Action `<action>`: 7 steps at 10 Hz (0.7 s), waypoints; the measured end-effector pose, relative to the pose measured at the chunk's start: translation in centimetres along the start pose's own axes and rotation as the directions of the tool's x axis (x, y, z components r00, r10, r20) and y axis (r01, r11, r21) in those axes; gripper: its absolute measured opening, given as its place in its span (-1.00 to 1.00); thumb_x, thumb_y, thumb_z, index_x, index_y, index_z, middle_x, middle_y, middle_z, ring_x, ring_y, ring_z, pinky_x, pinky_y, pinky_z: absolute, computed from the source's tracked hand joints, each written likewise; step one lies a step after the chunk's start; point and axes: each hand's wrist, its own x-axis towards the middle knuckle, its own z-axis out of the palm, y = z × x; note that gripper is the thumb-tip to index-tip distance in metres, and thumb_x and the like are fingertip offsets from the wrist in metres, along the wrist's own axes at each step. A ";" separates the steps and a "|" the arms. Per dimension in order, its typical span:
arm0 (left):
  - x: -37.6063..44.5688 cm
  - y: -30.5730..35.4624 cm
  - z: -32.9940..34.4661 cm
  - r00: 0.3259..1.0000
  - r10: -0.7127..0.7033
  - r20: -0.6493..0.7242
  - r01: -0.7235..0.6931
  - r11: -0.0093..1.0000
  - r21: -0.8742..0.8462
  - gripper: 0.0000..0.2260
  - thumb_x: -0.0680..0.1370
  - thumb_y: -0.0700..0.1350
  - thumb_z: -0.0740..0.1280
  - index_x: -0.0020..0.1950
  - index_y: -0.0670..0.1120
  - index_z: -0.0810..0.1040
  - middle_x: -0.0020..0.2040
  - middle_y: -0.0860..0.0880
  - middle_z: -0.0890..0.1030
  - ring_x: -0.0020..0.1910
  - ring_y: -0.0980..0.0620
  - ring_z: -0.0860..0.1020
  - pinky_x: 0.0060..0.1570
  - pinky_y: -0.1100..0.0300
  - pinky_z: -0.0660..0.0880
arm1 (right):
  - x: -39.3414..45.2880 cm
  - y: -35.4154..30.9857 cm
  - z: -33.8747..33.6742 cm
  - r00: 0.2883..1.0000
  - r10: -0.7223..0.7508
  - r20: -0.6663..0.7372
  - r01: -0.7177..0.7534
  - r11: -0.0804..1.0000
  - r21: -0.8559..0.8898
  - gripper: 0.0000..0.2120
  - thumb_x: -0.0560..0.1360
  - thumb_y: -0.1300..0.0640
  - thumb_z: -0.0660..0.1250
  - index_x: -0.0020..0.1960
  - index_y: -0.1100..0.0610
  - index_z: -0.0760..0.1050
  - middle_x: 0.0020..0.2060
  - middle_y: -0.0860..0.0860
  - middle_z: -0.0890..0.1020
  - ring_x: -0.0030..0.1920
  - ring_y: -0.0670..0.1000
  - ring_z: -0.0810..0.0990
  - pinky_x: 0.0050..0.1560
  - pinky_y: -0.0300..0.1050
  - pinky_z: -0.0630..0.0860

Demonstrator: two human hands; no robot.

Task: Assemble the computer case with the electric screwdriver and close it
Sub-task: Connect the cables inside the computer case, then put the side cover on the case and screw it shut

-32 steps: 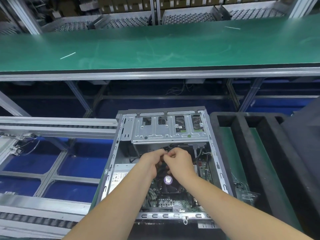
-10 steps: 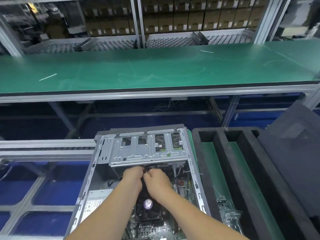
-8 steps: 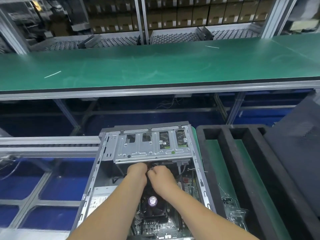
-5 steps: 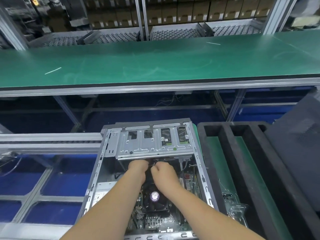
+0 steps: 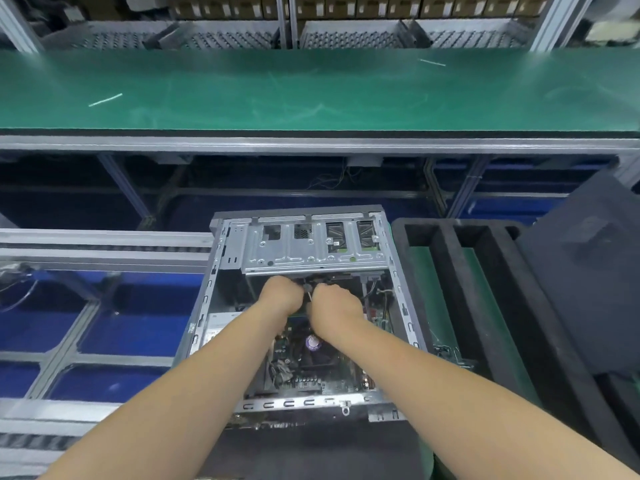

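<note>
Both hands, left hand point(image 5: 282, 295) and right hand point(image 5: 332, 304), pinch a small cable point(image 5: 307, 292) inside the open computer case point(image 5: 214, 282); seating it likely needs gentle, straight pressure.

- computer case point(image 5: 221, 271) open, lying flat
- left hand point(image 5: 282, 295), right hand point(image 5: 334, 306) inside, curled, just below drive cage point(image 5: 311, 258)
- held item unclear
- foam tray point(image 5: 485, 289) right of case

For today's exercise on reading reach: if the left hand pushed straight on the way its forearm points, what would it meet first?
Most likely the metal drive cage across the far end of the computer case. The left hand sits just short of its near edge; it may slip underneath instead, since depth is unclear.
</note>
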 end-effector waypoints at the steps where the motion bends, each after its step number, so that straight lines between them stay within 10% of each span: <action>1: -0.5 0.0 -0.7 0.999 0.035 0.024 -0.035 0.999 0.006 -0.87 0.64 -0.17 0.26 -0.10 -0.11 0.51 -0.02 -0.13 0.55 -0.07 -0.07 0.52 0.06 0.06 0.56 | -0.5 -1.1 -1.7 0.998 -0.052 -0.045 0.051 0.998 -0.029 -0.80 0.57 0.24 0.29 0.16 0.17 0.59 0.13 0.15 0.67 0.10 0.23 0.67 -0.12 0.00 0.44; 4: -9.9 -1.6 -13.4 0.950 0.122 -0.288 -0.194 0.952 -0.235 -0.80 0.52 -0.11 0.28 -0.26 -0.10 0.61 -0.31 -0.11 0.64 -0.32 -0.10 0.59 -0.20 0.06 0.57 | -4.0 -13.0 -6.8 0.892 -0.439 -0.110 0.428 0.897 -0.111 -0.79 0.54 0.14 0.28 -0.25 0.03 0.34 -0.20 0.03 0.57 -0.14 0.17 0.56 -0.19 -0.07 0.40; 7: -30.4 -19.3 -29.2 0.571 -0.246 -0.783 -0.062 0.938 -0.340 -0.80 0.58 -0.19 0.27 0.05 -0.08 0.69 -0.20 -0.04 0.69 -0.21 -0.05 0.63 -0.19 0.12 0.55 | -18.6 -29.9 0.5 0.429 -0.903 0.034 0.903 0.428 -0.027 -0.87 0.62 -0.03 0.24 -0.03 0.02 0.44 -0.03 -0.02 0.59 0.01 0.15 0.65 -0.19 -0.03 0.43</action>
